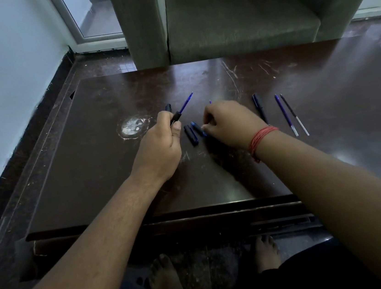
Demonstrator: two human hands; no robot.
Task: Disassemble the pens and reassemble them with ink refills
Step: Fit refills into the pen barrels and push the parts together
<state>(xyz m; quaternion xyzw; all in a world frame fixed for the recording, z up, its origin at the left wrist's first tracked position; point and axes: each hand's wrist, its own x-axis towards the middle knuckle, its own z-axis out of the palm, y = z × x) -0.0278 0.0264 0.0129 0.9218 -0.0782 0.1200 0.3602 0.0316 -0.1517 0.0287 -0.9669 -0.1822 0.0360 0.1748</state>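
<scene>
My left hand [161, 145] grips a black pen barrel [174, 118] with a blue refill [186, 102] sticking out of its far end; a second black piece [168, 108] shows above the fingers. My right hand [226, 125] rests on the table with its fingertips pinched on a dark pen piece with a blue tip [199, 129]. Just left of that lies a loose black cap [190, 135]. A thin blue tip [210, 101] pokes out behind my right hand.
On the dark wooden table [93, 180], right of my right hand, lie a whole dark pen [260, 107] and two loose refills [286, 114], [294, 114]. A white worn patch [132, 127] marks the table at left. A grey armchair [228, 14] stands beyond the far edge.
</scene>
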